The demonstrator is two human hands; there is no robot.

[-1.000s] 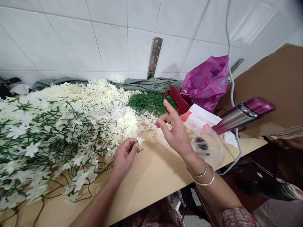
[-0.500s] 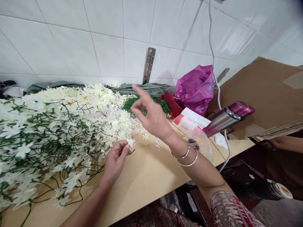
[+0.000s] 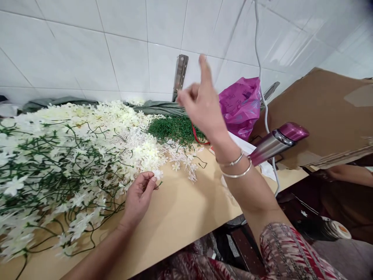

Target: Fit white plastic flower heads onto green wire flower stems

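Note:
Between the thumb and fingers of my left hand (image 3: 140,196) is a white artificial flower (image 3: 157,174), with a short green stem tip poking out past the fingers. This hand is closed just above the table, to the right of a big heap of white artificial flowers (image 3: 70,167) on green stems. My right hand (image 3: 205,107) is raised in front of the wall and slightly blurred. Its index finger points up, the thumb stands apart, and nothing shows in it. Below it lies a pile of loose green stems (image 3: 171,130) beside scattered white stamen threads (image 3: 190,171).
A purple plastic bag (image 3: 241,105), a tilted purple-and-silver thermos (image 3: 279,144) and a large cardboard box (image 3: 317,116) stand on the right. A white cable (image 3: 265,105) hangs down past them. The table (image 3: 175,217) runs along a tiled wall. A co-worker's arm (image 3: 346,173) shows at the far right.
My right hand has risen and moved right, away from over the green stems, uncovering more of them and one loose stem. My left hand keeps the flower. The view has shifted slightly.

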